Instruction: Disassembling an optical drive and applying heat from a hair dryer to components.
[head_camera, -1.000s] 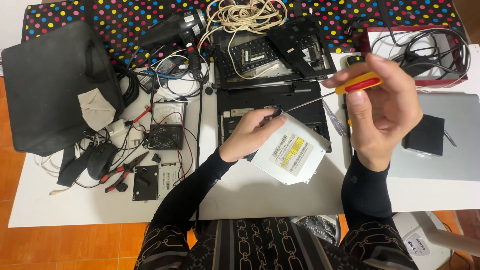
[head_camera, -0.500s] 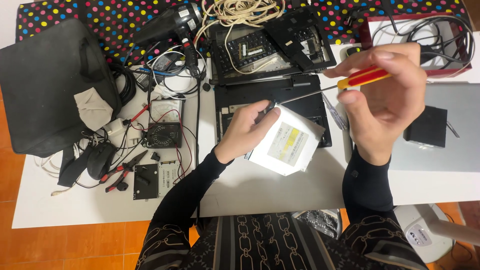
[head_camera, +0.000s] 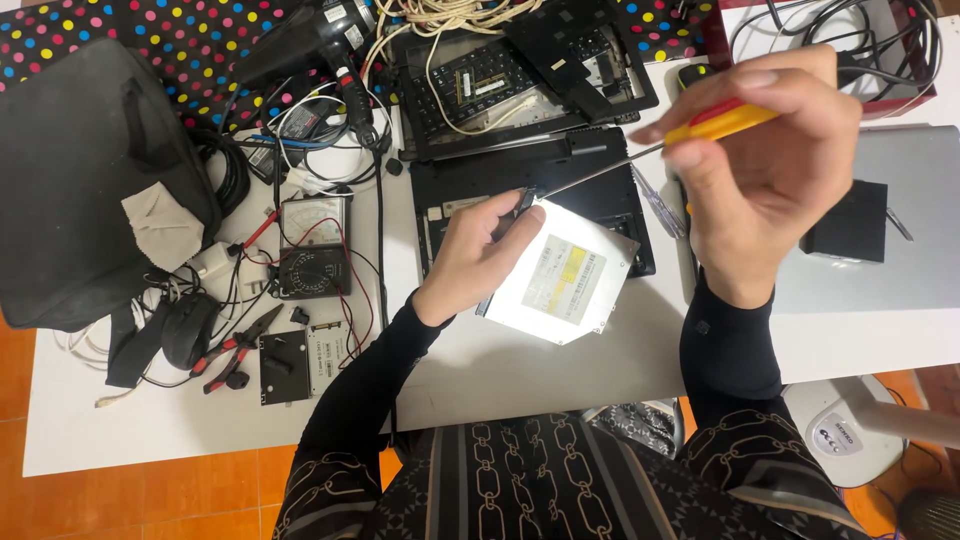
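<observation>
silver optical drive (head_camera: 565, 280), label side up, tilted above the table's (head_camera: 500, 360) near edge. red-and-yellow screwdriver (head_camera: 650, 150) slanting down, tip at its top corner.

Both forearms in black sleeves reach forward from the body. The left hand (head_camera: 478, 255) lies low, palm down, fingers curled forward with thumb and fingertips pinched together. The right hand (head_camera: 770, 170) is raised higher, wrist bent, fingers closed in a fist-like grip, thumb pointing left.

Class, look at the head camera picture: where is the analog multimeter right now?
The analog multimeter lies on the white table, left of the left hand and the black laptop base, with the red-handled pliers just below it.
</observation>
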